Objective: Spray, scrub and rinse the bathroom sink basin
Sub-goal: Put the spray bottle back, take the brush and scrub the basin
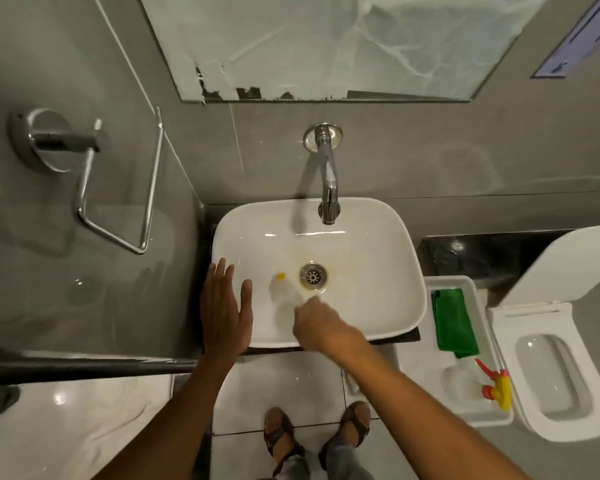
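The white sink basin (371, 271) has yellowish stains around its metal drain (313, 277). A chrome faucet (328, 181) comes out of the wall above it, and no water is visibly running. My left hand (226, 306) lies flat and open on the basin's left rim. My right hand (317, 323) is inside the basin just in front of the drain, shut on a small clear bottle (284, 291) with a yellow tip that points to the far left. The bottle and hand are motion-blurred.
A white tray (416, 368) to the right of the sink holds a green cloth (454, 320) and a clear spray bottle (492, 382) with a red and yellow trigger. A toilet (548, 375) with its lid up stands further right. A chrome towel holder (84, 174) sticks out of the left wall.
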Motion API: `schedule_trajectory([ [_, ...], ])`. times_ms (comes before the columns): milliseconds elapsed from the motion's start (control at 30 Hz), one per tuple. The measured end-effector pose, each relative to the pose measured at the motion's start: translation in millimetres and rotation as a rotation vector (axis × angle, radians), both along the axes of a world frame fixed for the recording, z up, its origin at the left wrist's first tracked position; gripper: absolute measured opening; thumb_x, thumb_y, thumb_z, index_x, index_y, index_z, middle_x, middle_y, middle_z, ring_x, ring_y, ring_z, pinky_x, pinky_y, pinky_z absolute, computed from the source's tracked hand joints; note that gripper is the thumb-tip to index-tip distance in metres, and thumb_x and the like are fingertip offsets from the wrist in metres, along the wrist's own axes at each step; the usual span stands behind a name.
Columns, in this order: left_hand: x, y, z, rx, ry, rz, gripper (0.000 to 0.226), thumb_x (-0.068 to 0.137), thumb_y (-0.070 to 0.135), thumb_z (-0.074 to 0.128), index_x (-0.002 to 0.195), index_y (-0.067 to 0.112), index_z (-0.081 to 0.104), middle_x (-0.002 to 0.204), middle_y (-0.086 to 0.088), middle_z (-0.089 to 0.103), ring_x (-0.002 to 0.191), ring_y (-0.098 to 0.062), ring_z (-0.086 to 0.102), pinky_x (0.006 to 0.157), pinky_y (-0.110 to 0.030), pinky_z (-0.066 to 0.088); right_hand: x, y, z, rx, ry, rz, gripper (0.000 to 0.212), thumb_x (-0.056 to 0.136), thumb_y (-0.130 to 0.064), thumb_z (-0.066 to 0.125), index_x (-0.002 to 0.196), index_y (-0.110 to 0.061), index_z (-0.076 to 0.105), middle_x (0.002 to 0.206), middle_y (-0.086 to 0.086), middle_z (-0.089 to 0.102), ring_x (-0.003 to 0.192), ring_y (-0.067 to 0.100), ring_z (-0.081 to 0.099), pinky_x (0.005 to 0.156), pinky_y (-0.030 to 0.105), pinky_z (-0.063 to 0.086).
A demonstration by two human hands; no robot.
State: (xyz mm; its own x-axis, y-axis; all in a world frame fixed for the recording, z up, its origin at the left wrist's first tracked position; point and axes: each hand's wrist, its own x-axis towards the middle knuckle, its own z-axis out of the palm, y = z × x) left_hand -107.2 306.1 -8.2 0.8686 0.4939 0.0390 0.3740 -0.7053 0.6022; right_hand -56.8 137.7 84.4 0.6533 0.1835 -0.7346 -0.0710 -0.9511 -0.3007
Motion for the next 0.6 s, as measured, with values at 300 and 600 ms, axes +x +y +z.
schedule_trajectory([
  [300,1.1,4.0,-6.4,0.021,0.001,0.0,0.065,0.111,0.055,0.036,0.158,0.013,0.053,0.176,-0.004,0.039,0.168,-0.026,0.026,0.132,-0.051,0.034,34.0,-70.9,27.6,-0.183,0.151,-0.198,0.035,0.103,-0.004,0.051,0.134,0.005,0.063,0.119,0.021,0.068,0.112,0.038,0.071,0.081,0.038,0.055],
  [600,3.4,4.5,-9.5,0.033,-0.032,-0.001,0.063,0.111,0.053,0.038,0.15,0.007,0.059,0.172,-0.009,0.046,0.166,-0.029,0.03,0.129,-0.053,0.037,48.7,34.1,-12.1,0.125,0.001,-0.364,0.042,0.109,-0.015,0.038,0.145,0.005,0.046,0.145,0.025,0.055,0.135,0.041,0.055,0.106,0.044,0.044],
])
